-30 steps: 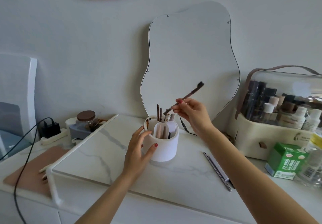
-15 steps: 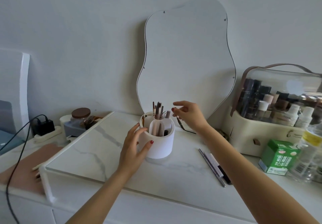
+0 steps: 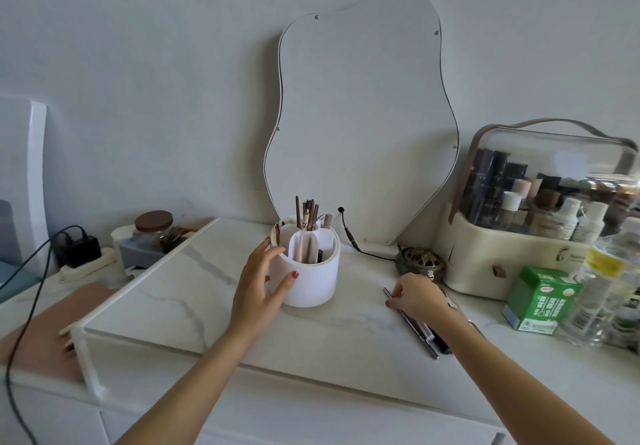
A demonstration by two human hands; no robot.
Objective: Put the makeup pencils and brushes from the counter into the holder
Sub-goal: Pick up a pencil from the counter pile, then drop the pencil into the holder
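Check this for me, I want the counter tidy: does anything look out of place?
Yes. A few makeup pencils lie loose on the marble counter right of the white holder, under the right hand; the rest stand inside it.

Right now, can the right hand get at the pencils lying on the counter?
Probably yes: the right hand already rests on the pencils, nothing lying over them.

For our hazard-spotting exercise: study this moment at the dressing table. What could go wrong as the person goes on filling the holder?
1. The right hand reaches for several thin pencils lying close together near the counter's front; one may get nudged and roll off.
2. The white holder is already crowded with upright brushes; another could snag them, though the left hand steadies it.
3. The black cable lies just behind the holder and could catch.
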